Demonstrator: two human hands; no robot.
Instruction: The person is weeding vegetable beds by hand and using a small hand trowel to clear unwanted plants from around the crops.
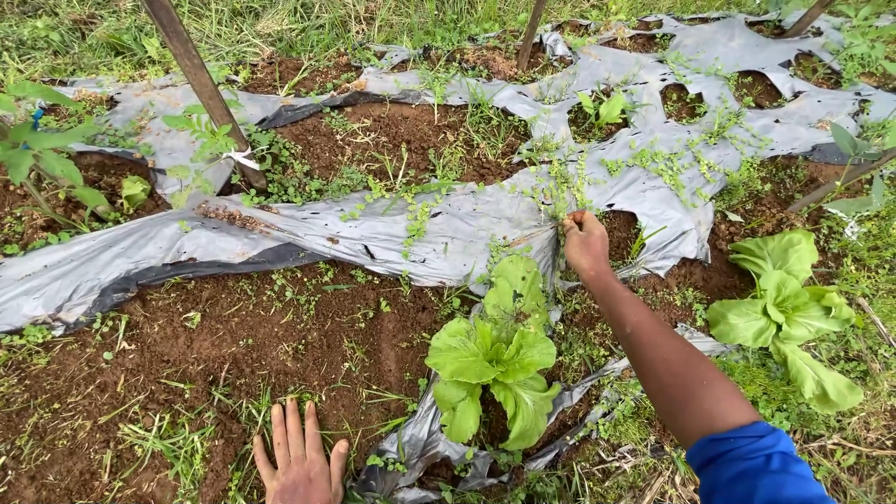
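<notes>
Weeds [560,191]: small green creepers spread over the grey plastic mulch sheet [439,233], upper centre of the bed. Right hand [585,243]: reaching forward, fingers pinched shut on a tuft of those weeds at the sheet's edge; blue sleeve [751,467] at the forearm. Left hand [301,462]: flat on bare brown soil [233,336] at the bottom edge, fingers spread, holding nothing, well apart from the right. Leafy green plant [499,364]: between the hands, rooted in a torn strip of sheet. Second leafy plant [784,313]: far right. Wooden stake [201,84]: leaning, upper left.
</notes>
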